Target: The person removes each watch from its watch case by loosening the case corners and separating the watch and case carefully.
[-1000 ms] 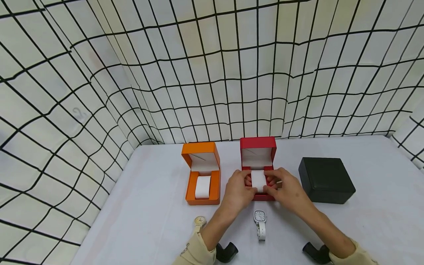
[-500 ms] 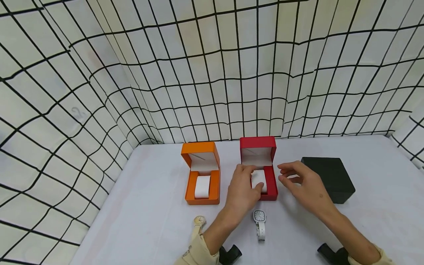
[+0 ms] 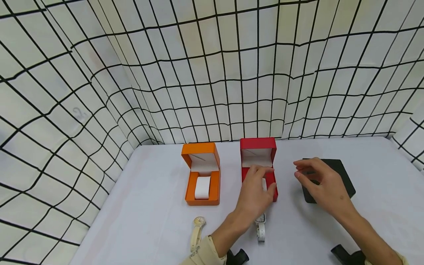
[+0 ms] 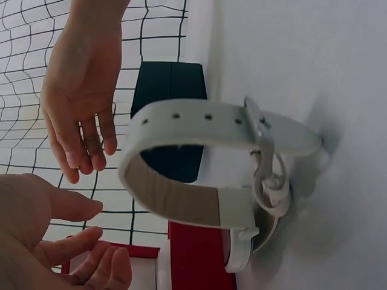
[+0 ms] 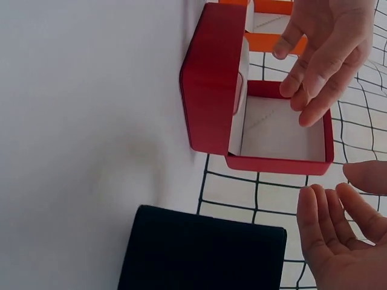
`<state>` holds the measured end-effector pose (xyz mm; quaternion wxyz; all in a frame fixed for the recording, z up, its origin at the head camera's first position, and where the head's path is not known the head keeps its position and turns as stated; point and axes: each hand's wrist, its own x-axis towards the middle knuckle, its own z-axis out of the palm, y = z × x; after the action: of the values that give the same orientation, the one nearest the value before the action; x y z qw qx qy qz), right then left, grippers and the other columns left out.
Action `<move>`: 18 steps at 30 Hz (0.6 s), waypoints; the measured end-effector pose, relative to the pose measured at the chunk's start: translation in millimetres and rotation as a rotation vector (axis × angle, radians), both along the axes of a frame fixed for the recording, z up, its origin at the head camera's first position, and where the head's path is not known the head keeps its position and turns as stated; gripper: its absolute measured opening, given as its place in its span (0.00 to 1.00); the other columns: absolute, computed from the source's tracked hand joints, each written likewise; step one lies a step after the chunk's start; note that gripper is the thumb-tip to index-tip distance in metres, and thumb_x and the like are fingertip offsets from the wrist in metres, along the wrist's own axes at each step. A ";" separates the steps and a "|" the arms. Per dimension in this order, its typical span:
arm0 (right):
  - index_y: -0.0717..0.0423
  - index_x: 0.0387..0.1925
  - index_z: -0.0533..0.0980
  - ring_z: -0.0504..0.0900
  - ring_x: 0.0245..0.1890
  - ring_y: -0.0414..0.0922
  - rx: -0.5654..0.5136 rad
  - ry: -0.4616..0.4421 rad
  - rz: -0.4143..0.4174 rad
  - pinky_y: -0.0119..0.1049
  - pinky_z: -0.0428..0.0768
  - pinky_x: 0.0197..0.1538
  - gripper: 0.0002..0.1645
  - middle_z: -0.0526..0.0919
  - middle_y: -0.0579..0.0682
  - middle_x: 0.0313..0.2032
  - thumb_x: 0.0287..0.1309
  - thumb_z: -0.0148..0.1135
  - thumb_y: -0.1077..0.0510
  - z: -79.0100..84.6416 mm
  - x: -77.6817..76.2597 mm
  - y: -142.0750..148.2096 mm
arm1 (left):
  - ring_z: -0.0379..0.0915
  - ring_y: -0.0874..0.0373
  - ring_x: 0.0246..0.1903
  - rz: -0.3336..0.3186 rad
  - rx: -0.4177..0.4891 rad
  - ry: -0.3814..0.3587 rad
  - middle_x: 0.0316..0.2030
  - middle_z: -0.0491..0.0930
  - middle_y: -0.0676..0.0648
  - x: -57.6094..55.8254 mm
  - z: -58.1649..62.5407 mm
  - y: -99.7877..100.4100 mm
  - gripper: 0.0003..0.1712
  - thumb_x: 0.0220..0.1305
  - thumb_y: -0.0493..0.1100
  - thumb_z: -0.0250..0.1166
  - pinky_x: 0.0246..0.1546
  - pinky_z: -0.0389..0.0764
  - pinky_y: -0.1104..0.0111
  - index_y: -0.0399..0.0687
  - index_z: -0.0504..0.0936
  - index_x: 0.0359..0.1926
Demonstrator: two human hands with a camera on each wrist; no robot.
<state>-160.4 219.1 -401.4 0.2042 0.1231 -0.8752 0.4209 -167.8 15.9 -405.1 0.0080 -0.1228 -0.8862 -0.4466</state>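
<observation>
My left hand (image 3: 253,195) hovers over the front of the open red watch box (image 3: 258,143), fingers loosely bent and holding nothing. It hides most of the white cushion (image 3: 264,184) inside. To the right, my right hand (image 3: 326,186), also holding nothing, is raised in front of the closed black box (image 3: 346,178) and overlaps it. A white square-faced watch (image 3: 261,232) lies before the red box, its dial partly covered by the left hand. In the left wrist view a watch's white buckled strap (image 4: 181,115) stands in a loop on the table.
An open orange watch box (image 3: 198,148) with a white cushion (image 3: 202,187) stands left of the red one. A cream watch with a round dial (image 3: 199,221) lies in front of it. Black netting (image 3: 212,82) over white sheeting encloses the table's back and left side.
Both hands have come off the cushion in the red box. The right hand has moved right to the black box; the left has lifted and shifted slightly right. The boxes have stayed put.
</observation>
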 end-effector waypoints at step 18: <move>0.51 0.50 0.85 0.75 0.43 0.19 0.039 0.048 -0.097 0.09 0.72 0.47 0.14 0.82 0.42 0.44 0.64 0.71 0.63 3.1 -2.5 34.9 | 0.77 0.59 0.53 -0.106 0.089 -0.036 0.56 0.78 0.48 3.1 -7.8 18.2 0.23 0.68 0.39 0.69 0.45 0.81 0.81 0.51 0.80 0.62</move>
<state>-162.9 254.0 -398.3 0.2429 0.0946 -0.8831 0.3902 -164.7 34.1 -412.9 -0.0260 -0.1613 -0.8576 -0.4876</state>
